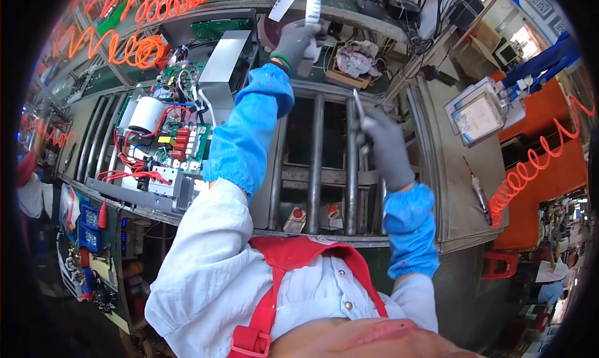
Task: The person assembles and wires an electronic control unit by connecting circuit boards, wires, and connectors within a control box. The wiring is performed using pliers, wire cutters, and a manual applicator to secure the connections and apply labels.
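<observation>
Strip of white label backing (313,2) runs upward and away from your left hand (294,43), which is closed around its lower end, arm stretched far over the bench. Your right hand (384,147), much nearer you, pinches slim tweezers (357,111), tips pointing toward the strip.

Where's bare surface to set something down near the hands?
The grey metal ledge right of the roller rails, between them and the orange coiled hose, holds only a pen-like tool. Left, the open circuit-board unit crowds the rails.
</observation>
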Demonstrator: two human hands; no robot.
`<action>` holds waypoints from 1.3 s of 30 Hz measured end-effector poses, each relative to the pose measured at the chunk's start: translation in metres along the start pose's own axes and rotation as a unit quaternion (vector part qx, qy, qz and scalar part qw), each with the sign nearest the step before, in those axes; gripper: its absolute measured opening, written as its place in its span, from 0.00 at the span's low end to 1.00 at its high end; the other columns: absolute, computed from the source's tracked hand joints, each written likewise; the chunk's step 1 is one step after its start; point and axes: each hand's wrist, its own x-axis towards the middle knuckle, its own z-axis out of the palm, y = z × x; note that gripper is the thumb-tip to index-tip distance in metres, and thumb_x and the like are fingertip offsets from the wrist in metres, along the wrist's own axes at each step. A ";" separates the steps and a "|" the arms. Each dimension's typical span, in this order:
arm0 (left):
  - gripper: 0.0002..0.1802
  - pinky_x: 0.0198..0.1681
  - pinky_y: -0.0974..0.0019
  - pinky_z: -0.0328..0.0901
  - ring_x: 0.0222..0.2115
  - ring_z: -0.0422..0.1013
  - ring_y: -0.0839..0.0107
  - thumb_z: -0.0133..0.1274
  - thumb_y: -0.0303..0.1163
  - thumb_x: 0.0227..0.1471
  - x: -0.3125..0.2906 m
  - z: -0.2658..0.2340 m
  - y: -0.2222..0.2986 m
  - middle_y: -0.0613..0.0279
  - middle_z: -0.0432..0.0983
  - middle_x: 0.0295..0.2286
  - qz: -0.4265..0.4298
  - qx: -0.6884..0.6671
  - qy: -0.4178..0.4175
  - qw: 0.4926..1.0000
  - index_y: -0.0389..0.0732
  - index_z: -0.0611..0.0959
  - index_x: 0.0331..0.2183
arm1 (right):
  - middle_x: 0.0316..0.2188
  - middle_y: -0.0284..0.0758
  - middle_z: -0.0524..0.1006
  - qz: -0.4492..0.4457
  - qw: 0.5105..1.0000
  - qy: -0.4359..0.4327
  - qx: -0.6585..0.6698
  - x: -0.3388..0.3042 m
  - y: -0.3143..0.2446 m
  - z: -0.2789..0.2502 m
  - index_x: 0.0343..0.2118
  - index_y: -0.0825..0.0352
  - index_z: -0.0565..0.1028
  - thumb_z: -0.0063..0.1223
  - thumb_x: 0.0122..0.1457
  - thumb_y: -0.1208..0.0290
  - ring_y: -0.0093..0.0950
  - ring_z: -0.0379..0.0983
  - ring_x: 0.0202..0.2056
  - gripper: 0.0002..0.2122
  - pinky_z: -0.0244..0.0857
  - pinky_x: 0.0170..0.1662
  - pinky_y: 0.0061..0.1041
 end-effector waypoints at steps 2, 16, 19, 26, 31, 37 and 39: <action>0.16 0.36 0.68 0.73 0.33 0.76 0.69 0.49 0.24 0.54 -0.023 0.015 0.013 0.56 0.78 0.33 -0.019 -0.036 -0.036 0.999 0.32 0.76 0.46 | 0.29 0.31 0.77 -0.039 0.999 -0.004 -0.009 0.017 -0.031 0.009 0.49 0.70 0.72 0.46 0.58 0.72 0.13 0.67 0.22 0.17 0.60 0.21 0.12; 0.26 0.45 0.70 0.70 0.39 0.72 0.72 0.44 0.23 0.54 -0.057 0.047 0.040 0.58 0.74 0.40 -0.030 -0.009 -0.106 0.994 0.35 0.69 0.56 | 0.27 0.34 0.78 -0.007 0.996 -0.019 0.083 0.101 -0.065 0.015 0.44 0.71 0.75 0.47 0.60 0.74 0.11 0.65 0.18 0.11 0.53 0.13 0.09; 0.26 0.46 0.68 0.70 0.39 0.73 0.72 0.45 0.23 0.54 -0.057 0.046 0.041 0.59 0.73 0.40 -0.029 -0.021 -0.130 0.991 0.35 0.68 0.56 | 0.26 0.34 0.78 0.004 0.995 -0.029 0.091 0.105 -0.064 0.016 0.43 0.71 0.75 0.47 0.60 0.74 0.11 0.64 0.18 0.11 0.53 0.13 0.09; 0.25 0.42 0.68 0.71 0.36 0.73 0.72 0.45 0.22 0.54 -0.057 0.041 0.037 0.59 0.73 0.39 -0.023 0.019 -0.077 0.997 0.34 0.69 0.55 | 0.25 0.32 0.78 -0.042 0.997 -0.015 0.069 0.107 -0.059 0.028 0.42 0.71 0.77 0.48 0.59 0.73 0.11 0.64 0.17 0.11 0.53 0.13 0.10; 0.25 0.39 0.72 0.70 0.34 0.72 0.73 0.45 0.21 0.52 -0.061 0.045 0.033 0.59 0.74 0.37 -0.040 -0.029 -0.084 0.995 0.34 0.70 0.54 | 0.23 0.31 0.78 -0.107 0.994 0.019 0.033 0.119 -0.049 0.035 0.42 0.71 0.77 0.48 0.58 0.73 0.11 0.65 0.16 0.11 0.56 0.15 0.10; 0.24 0.38 0.73 0.70 0.34 0.73 0.75 0.46 0.23 0.53 -0.058 0.040 0.030 0.60 0.74 0.37 -0.031 -0.005 -0.066 0.997 0.35 0.70 0.54 | 0.23 0.33 0.78 -0.110 0.993 0.037 0.019 0.125 -0.044 0.035 0.38 0.74 0.78 0.49 0.57 0.75 0.16 0.68 0.17 0.10 0.61 0.21 0.17; 0.25 0.35 0.73 0.71 0.31 0.73 0.75 0.47 0.23 0.53 -0.058 0.042 0.031 0.60 0.74 0.34 -0.044 -0.001 -0.043 0.998 0.35 0.70 0.54 | 0.23 0.33 0.78 -0.120 0.992 0.036 0.021 0.127 -0.043 0.032 0.38 0.73 0.78 0.49 0.56 0.75 0.16 0.68 0.18 0.10 0.61 0.21 0.17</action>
